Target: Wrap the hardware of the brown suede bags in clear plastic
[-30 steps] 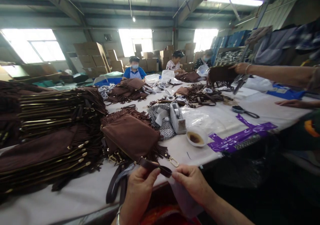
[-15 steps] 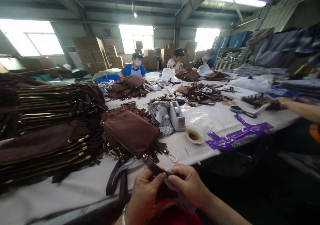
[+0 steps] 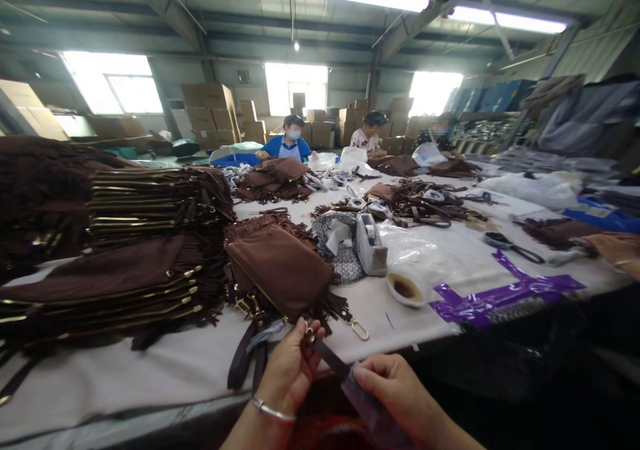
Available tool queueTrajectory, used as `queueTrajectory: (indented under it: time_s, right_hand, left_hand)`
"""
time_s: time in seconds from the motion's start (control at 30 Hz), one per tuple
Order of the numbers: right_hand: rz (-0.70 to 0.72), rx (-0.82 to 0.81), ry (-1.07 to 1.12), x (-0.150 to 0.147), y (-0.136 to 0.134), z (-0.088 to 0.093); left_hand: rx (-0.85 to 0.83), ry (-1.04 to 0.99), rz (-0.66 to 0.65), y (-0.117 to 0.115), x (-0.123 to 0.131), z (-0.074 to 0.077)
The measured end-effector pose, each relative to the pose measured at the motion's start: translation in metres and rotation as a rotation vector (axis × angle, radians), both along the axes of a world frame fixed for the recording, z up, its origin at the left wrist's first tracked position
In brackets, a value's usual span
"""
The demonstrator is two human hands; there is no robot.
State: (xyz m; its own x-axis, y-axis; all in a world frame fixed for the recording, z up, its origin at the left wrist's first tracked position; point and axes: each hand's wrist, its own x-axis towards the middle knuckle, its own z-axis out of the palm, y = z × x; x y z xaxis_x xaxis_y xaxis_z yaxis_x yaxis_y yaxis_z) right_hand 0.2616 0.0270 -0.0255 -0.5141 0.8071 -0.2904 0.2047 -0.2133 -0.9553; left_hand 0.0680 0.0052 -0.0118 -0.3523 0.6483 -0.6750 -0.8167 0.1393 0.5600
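Between my hands runs a dark brown strap [image 3: 331, 358], held over the table's front edge. My left hand [image 3: 293, 363] has its fingers closed around the strap's upper end, by a gold metal clasp [image 3: 310, 335]. Lower down, my right hand [image 3: 387, 383] pinches the strap where a thin greyish wrapping [image 3: 367, 403] covers it. Just beyond my hands lies a brown fringed bag [image 3: 280, 263] with gold zips. A gold hook [image 3: 359, 329] sticks out at its right corner. Another dark strap loop [image 3: 243, 360] hangs beside my left hand.
Stacked brown bags [image 3: 145, 203] fill the left side. Behind the nearest bag stand a tape dispenser [image 3: 371, 247] and a bowl of brown liquid [image 3: 406, 289]. Purple tape [image 3: 500, 297] lies along the right edge. A co-worker's hand [image 3: 617, 247] is at far right; several people sit opposite.
My left hand has shifted up the strap to its clasp end, while my right hand has moved apart, down and right. The view has turned slightly left.
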Motion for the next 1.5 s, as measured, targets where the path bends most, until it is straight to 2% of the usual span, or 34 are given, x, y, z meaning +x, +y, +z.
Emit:
queueTrajectory:
  time_s: [0.13,0.3,0.4,0.47,0.67,0.73,0.87,0.97,1.07,1.17,1.23,1.33,1.4,1.5]
  right_hand:
    - [0.012,0.170,-0.149,-0.013,0.006,0.004]
    - [0.039,0.411,-0.287,-0.036,0.015,0.020]
    - [0.033,0.529,-0.355,-0.035,0.016,0.025]
    - [-0.002,0.520,-0.384,-0.028,0.015,0.023]
    - [-0.124,0.348,-0.353,-0.007,0.012,0.014]
    - [-0.135,0.351,-0.349,-0.007,0.011,0.014]
    - [-0.115,0.401,-0.378,-0.021,0.017,0.018]
    - [-0.079,0.445,-0.372,-0.042,0.026,0.018]
    - [-0.070,0.459,-0.320,-0.066,0.038,0.016]
    - [-0.062,0.402,-0.269,-0.086,0.046,0.012]
    - [-0.068,0.346,-0.250,-0.092,0.048,0.008]
    - [-0.083,0.292,-0.213,-0.092,0.045,0.001]
    - [-0.088,0.267,-0.190,-0.089,0.042,-0.003]
    - [-0.088,0.240,-0.174,-0.088,0.042,-0.003]
  left_hand:
    - [0.053,0.085,-0.006,0.001,0.002,0.000]
    - [0.100,0.203,0.032,0.001,-0.004,0.003]
    - [0.129,0.269,0.048,0.000,-0.011,0.002]
    - [0.165,0.300,0.002,-0.002,-0.015,0.001]
    - [0.271,0.391,-0.160,-0.002,-0.017,-0.003]
    - [0.275,0.537,-0.183,0.002,-0.016,-0.004]
    - [0.167,0.961,-0.195,0.005,-0.016,-0.005]
    - [0.111,1.109,-0.197,0.003,-0.014,-0.006]
    - [0.143,1.038,-0.181,0.001,-0.010,-0.008]
    - [0.200,0.897,-0.161,-0.001,-0.011,-0.009]
    - [0.238,0.697,-0.140,-0.003,-0.015,-0.007]
    - [0.258,0.377,-0.034,-0.006,-0.025,-0.004]
    - [0.238,0.334,0.026,-0.006,-0.030,-0.003]
    - [0.262,0.433,0.014,-0.002,-0.036,-0.004]
